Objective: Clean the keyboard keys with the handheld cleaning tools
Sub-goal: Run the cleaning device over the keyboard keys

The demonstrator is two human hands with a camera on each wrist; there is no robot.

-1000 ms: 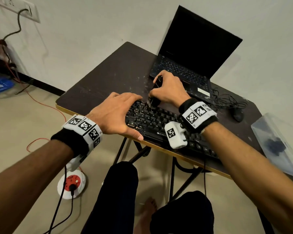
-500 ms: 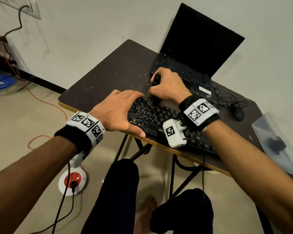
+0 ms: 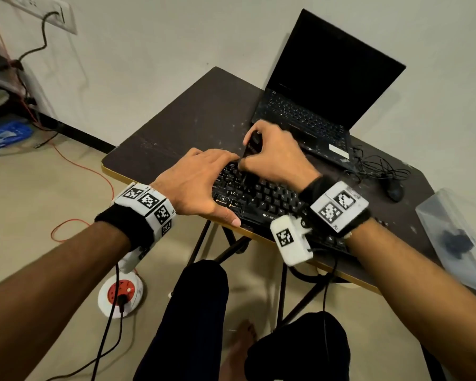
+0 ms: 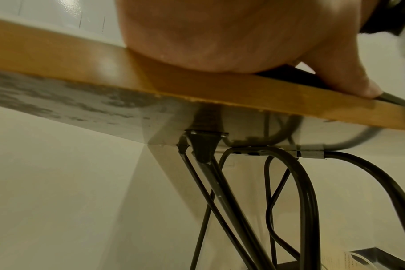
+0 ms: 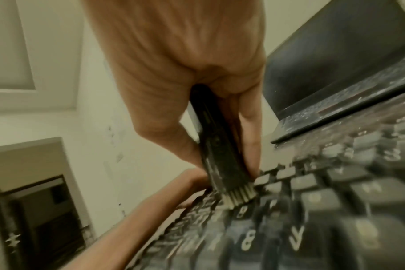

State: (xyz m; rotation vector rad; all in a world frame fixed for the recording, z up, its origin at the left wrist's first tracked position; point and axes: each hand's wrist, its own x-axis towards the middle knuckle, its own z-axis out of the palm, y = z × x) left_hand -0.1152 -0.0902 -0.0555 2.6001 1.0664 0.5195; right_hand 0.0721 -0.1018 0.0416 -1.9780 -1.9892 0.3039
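A black external keyboard (image 3: 267, 200) (image 5: 324, 210) lies along the near edge of the dark table (image 3: 182, 125). My right hand (image 3: 275, 158) (image 5: 187, 82) grips a black cleaning brush (image 3: 252, 149) (image 5: 216, 151) upright. Its pale bristles (image 5: 239, 194) press among the keys at the keyboard's upper left. My left hand (image 3: 198, 182) (image 4: 220, 36) lies flat with straight fingers on the keyboard's left end, thumb along the table's front edge (image 4: 243, 95). The left fingertips are hidden in the left wrist view.
An open black laptop (image 3: 322, 86) stands behind the keyboard. A black mouse (image 3: 395, 191) with tangled cable lies to the right, and a clear plastic box (image 3: 459, 240) overhangs the far right. Folding legs (image 4: 220, 182) run under the table. A power reel (image 3: 121, 296) sits on the floor.
The right hand with the brush has shifted slightly left across the upper key rows. The left hand stays put on the keyboard's left end.
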